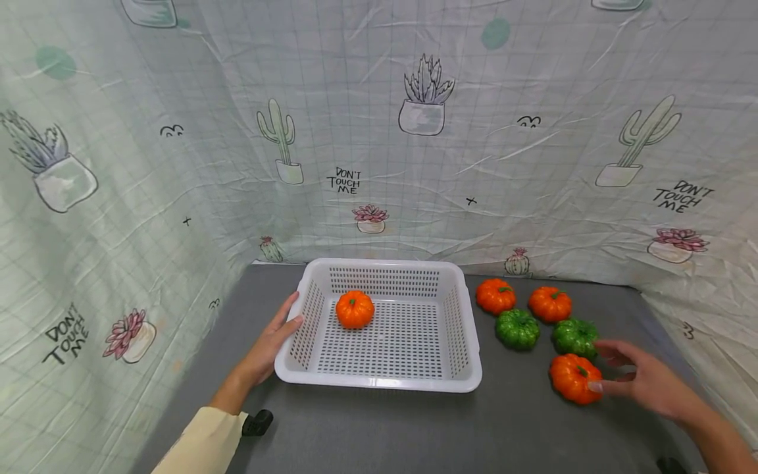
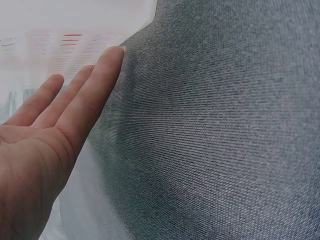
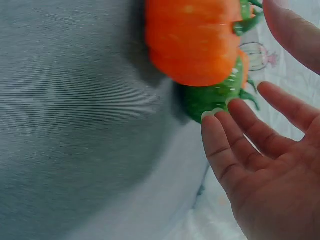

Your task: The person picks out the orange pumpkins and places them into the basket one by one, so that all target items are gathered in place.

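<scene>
A white perforated plastic basket stands mid-table with one orange pumpkin inside, toward its left. My left hand rests against the basket's left side, fingers straight, as the left wrist view also shows. At the right, my right hand is spread beside the nearest orange pumpkin, thumb overlapping its right side in the head view. In the right wrist view its fingers are apart and hold nothing, with that orange pumpkin and a green pumpkin just beyond the fingertips.
Behind the nearest pumpkin sit two green pumpkins and two more orange pumpkins, grouped right of the basket. The grey tabletop ends at a printed cloth curtain at the back and sides.
</scene>
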A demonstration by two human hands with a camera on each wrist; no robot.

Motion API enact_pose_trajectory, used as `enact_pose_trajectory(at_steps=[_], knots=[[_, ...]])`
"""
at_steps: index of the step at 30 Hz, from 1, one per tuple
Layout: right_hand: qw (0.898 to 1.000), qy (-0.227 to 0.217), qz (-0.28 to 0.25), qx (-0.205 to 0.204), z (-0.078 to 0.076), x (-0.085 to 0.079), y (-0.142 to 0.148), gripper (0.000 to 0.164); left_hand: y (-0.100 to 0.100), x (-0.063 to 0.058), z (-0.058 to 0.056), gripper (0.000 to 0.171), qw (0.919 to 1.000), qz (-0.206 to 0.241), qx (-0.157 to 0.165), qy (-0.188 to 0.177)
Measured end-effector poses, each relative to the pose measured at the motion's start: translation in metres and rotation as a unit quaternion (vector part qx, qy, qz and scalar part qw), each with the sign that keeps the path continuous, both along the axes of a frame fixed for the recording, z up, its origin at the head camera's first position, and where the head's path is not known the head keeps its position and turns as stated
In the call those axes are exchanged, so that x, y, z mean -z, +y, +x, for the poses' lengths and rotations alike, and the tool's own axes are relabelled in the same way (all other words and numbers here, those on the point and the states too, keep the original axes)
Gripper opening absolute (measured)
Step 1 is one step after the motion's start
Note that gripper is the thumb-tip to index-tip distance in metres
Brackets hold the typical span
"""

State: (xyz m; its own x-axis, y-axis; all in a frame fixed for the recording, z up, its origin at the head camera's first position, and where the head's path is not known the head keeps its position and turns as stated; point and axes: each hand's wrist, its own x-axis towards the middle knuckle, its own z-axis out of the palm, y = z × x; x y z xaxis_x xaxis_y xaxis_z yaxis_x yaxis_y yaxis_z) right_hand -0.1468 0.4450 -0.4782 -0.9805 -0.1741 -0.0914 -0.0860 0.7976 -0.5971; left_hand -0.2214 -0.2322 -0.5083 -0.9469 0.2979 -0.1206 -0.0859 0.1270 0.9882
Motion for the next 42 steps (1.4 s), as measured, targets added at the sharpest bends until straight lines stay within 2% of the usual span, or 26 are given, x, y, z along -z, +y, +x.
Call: enact_pose_trajectory(at_steps=[7, 16, 22, 34, 42], knots=[[1.000, 0.001, -0.008, 0.016, 0.006, 0.017, -0.003, 0.074, 0.000, 0.001, 0.000, 0.067, 1.0000, 0.000, -0.005, -0.003], [0.998, -0.014, 0.054, 0.026, 0.007, 0.027, -0.017, 0.084, 0.002, 0.000, 0.002, 0.067, 0.9999, -0.001, -0.010, -0.008], [0.997, -0.015, 0.064, 0.042, 0.006, 0.032, -0.023, 0.091, 0.002, 0.000, 0.004, 0.067, 0.9999, -0.001, -0.011, -0.008], [0.998, -0.017, 0.055, 0.041, 0.006, 0.026, -0.031, 0.089, 0.002, 0.002, 0.000, 0.068, 1.0000, -0.002, -0.007, -0.004], [0.999, -0.026, 0.011, 0.015, 0.002, 0.011, -0.042, 0.085, 0.001, 0.001, 0.001, 0.068, 0.9999, -0.003, -0.013, -0.006]])
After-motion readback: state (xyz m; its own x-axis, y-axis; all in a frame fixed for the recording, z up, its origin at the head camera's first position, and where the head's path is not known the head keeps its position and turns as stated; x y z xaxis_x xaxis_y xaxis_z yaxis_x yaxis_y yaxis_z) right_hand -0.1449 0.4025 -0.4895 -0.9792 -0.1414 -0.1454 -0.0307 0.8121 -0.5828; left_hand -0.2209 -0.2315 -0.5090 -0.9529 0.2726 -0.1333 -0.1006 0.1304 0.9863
